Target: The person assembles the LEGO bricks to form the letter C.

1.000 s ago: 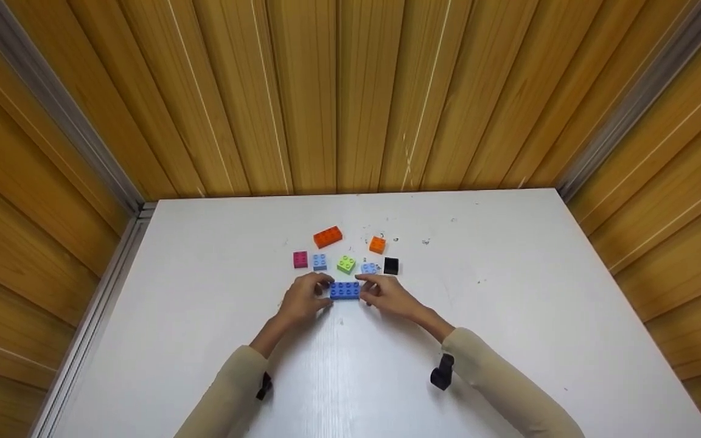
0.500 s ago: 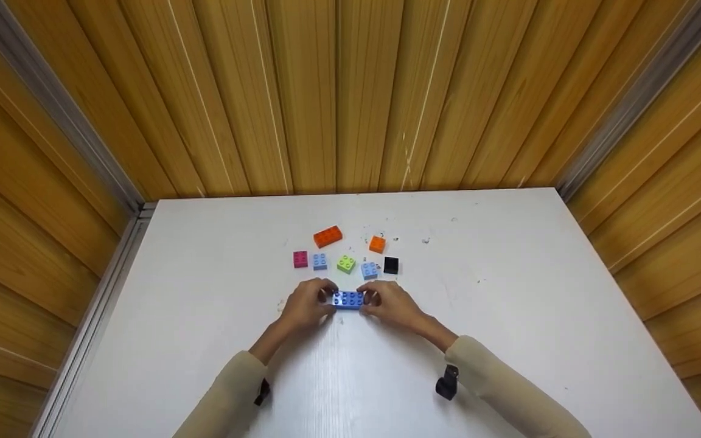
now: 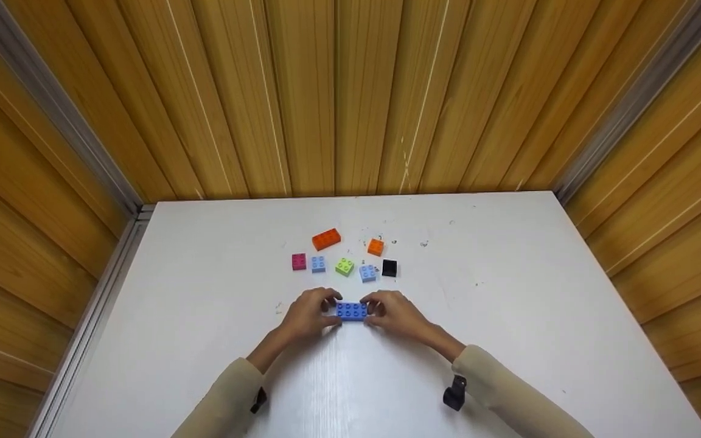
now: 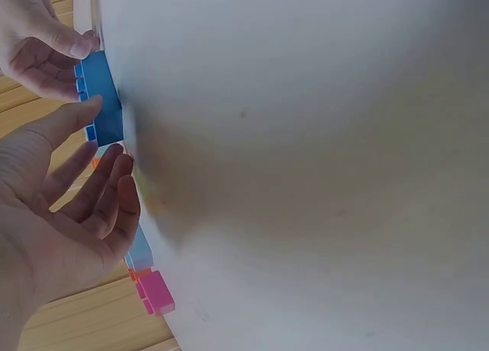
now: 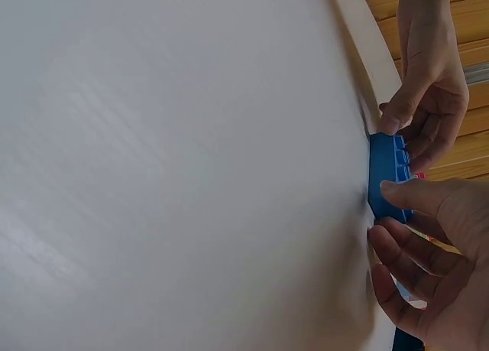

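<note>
Blue brick (image 3: 352,311) is roughly midway between side edges of the surface (image 3: 509,292), fingers of left hand (image 3: 308,314) and right hand (image 3: 396,314) pinching its ends

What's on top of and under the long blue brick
The long blue brick has two rows of bare studs on top; its underside is hidden, as is anything beneath.

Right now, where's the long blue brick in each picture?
Head: the long blue brick is below centre.
Left wrist: the long blue brick is at upper left.
Right wrist: the long blue brick is at right, mid-height.
Shared landmark: the right grip, pinching one end.
</note>
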### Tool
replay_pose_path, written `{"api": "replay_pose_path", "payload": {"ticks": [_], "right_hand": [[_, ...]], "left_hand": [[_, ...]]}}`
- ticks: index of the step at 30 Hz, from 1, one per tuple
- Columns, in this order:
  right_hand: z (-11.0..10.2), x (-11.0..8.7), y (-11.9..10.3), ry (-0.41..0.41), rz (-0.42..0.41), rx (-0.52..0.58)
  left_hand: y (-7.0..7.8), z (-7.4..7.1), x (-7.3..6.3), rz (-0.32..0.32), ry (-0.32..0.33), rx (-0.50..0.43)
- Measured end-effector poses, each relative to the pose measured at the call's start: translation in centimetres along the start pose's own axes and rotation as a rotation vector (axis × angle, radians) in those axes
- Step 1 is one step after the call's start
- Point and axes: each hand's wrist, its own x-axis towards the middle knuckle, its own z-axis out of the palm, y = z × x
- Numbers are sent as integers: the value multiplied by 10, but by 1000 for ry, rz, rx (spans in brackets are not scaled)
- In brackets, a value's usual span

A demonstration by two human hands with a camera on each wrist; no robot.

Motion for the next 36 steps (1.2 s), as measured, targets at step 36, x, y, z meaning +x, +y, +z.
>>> {"api": "replay_pose_path", "payload": {"ticks": [36], "right_hand": [[-46, -16, 42, 244, -13, 42]], "left_hand": [[0, 2, -1, -12, -8, 5]]}}
